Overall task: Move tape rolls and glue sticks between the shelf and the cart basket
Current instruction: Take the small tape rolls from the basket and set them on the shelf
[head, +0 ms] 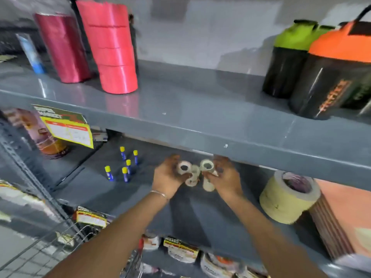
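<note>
Both my hands reach into the middle grey shelf [112,189]. My left hand [168,177] grips a small white tape roll [183,167], with another small roll [193,177] just below it. My right hand [224,177] holds more small white tape rolls [207,166]. Several blue glue sticks with yellow caps [125,167] stand upright on the same shelf, left of my hands. A large cream tape roll [285,197] lies on its side to the right. The wire cart basket [50,251] is at the lower left.
The upper shelf [200,109] carries red ribbon rolls [112,49] at left and black shaker bottles [329,73] with green and orange lids at right. A yellow price tag [68,129] hangs from its edge. Stacked reddish sheets [341,217] lie right of the large roll. Packaged goods [180,249] fill the shelf below.
</note>
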Available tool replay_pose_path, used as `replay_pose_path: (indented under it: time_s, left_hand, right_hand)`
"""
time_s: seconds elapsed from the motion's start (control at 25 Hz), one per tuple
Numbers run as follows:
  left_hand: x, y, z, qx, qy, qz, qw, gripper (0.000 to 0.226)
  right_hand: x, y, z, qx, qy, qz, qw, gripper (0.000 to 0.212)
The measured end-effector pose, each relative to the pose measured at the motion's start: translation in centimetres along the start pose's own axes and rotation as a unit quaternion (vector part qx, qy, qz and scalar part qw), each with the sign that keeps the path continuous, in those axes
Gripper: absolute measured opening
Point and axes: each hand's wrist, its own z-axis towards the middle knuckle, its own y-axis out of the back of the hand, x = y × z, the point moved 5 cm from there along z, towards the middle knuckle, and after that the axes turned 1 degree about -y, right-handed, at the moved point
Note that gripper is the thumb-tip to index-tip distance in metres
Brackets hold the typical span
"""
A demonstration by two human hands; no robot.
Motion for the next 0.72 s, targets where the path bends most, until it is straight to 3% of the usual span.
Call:
replay_pose_path:
  time_s: [0.08,0.24,0.44,0.72]
  left_hand:
    - [-0.2,-2.6,1.4,0.037,0.005,0.003,0.999,0.069]
    - [1.0,-4.5,2.5,0.042,0.008,0.105,0.994,0.06]
    - [1.9,-5.3,2.9,0.042,0.032,0.051,0.997,0.059]
    - [2.2,-5.8,3.1,0.043,0.029,0.073,0.996,0.062]
  right_hand:
    - [-1.8,1.6,0.9,-0.019,-0.017,-0.002,1.0,0.049]
    - [-5.8,1.0,1.7,-0.019,-0.044,0.019,0.999,0.058]
    - [-7.8,-0.2,2.7,-0.018,-0.048,0.035,0.998,0.067]
    - [-8.4,-0.5,3.2,-0.007,-0.054,0.018,0.998,0.068]
